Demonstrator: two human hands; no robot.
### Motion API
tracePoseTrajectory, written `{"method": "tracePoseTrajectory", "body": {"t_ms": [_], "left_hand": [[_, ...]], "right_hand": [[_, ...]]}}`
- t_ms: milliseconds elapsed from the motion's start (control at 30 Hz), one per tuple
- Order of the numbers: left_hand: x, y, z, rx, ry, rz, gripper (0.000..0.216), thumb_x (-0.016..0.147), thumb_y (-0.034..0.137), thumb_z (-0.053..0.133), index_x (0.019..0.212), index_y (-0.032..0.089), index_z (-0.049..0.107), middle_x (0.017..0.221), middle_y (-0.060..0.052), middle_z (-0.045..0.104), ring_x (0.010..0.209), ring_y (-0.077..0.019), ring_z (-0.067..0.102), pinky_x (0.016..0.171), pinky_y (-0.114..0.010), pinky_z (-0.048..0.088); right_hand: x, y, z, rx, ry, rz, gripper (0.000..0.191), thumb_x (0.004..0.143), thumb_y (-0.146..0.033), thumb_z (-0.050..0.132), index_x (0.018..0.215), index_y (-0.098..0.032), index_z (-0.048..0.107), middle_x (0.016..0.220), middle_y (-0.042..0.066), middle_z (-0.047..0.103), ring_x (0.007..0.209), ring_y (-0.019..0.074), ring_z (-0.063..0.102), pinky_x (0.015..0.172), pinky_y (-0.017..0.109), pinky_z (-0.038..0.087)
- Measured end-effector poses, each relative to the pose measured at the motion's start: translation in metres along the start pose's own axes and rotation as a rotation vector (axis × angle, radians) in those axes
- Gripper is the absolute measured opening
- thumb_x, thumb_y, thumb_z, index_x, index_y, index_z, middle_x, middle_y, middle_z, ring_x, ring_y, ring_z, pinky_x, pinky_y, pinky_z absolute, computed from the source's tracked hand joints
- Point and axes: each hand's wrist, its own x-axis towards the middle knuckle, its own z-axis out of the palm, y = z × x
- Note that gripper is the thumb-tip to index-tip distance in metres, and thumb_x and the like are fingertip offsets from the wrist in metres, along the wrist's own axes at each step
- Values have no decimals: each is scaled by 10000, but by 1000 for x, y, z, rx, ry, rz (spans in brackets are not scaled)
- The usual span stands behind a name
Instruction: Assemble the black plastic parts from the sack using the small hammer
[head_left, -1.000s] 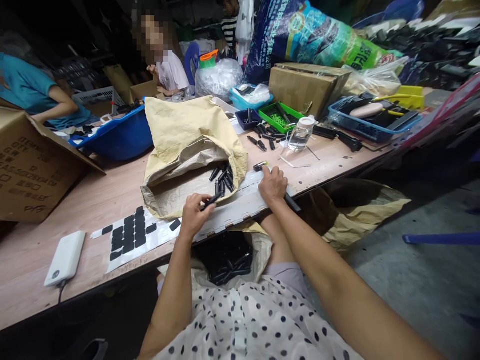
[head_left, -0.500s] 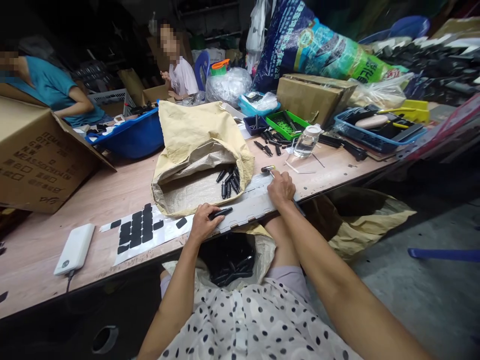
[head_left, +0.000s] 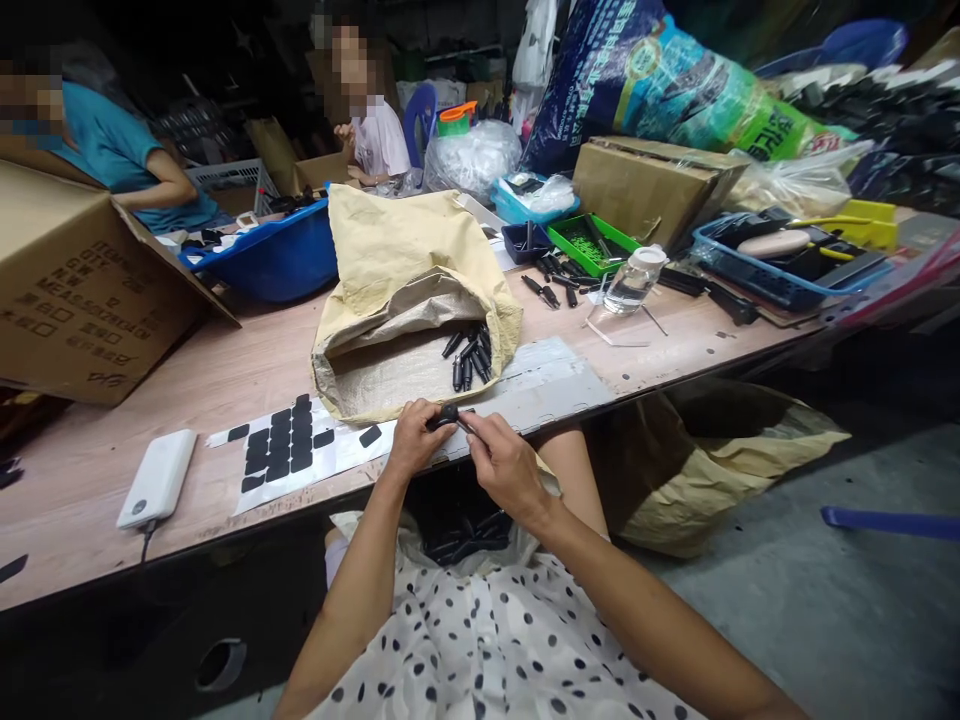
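Note:
Over the front edge of the table, my left hand (head_left: 415, 436) is closed round a small black cylindrical part (head_left: 444, 418), mostly covered by the fingers. My right hand (head_left: 504, 462) has come up against it, fingers pinched on a thin tool (head_left: 466, 422) whose end meets the black part. The tool's exact kind is hard to make out. Just behind the hands lies a yellowish woven sack (head_left: 420, 240), its mouth facing me, with several black cylindrical parts (head_left: 472, 360) inside. Beneath my hands, an open bag (head_left: 525, 548) on my lap holds more black parts.
A grey board (head_left: 555, 385) lies along the table edge. To the left are a sheet of black stickers (head_left: 279, 440), a white power bank (head_left: 157, 478) and a cardboard box (head_left: 82, 290). A water jar (head_left: 634, 282), green tray (head_left: 589, 243) and blue basket (head_left: 780, 265) stand right. Two people sit behind.
My right hand has moved left from the grey board to my left hand, bringing the tool with it. My left hand still holds the black part. The view has shifted slightly.

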Motion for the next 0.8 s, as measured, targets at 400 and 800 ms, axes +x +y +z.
{"method": "tracePoseTrajectory", "body": {"t_ms": [400,800], "left_hand": [[0,-1,4,-9,9,-3,87,820,263,727,906,251,734,863,-14,663,868,-210,587,836,-369,470],[-3,3,4,110,13,64,144,862,295,681,995,259,725,875,-28,628,865,-224,567,813,-366,479]], "right_hand": [[-1,9,-2,-129,-17,45,393,938,-170,474,1245,-272,698,979,42,713,863,180,672,767,252,539],[107,97,-67,-590,106,569,463,909,-129,434,1271,-236,701,1090,137,633,990,260,580,762,324,435]]}}
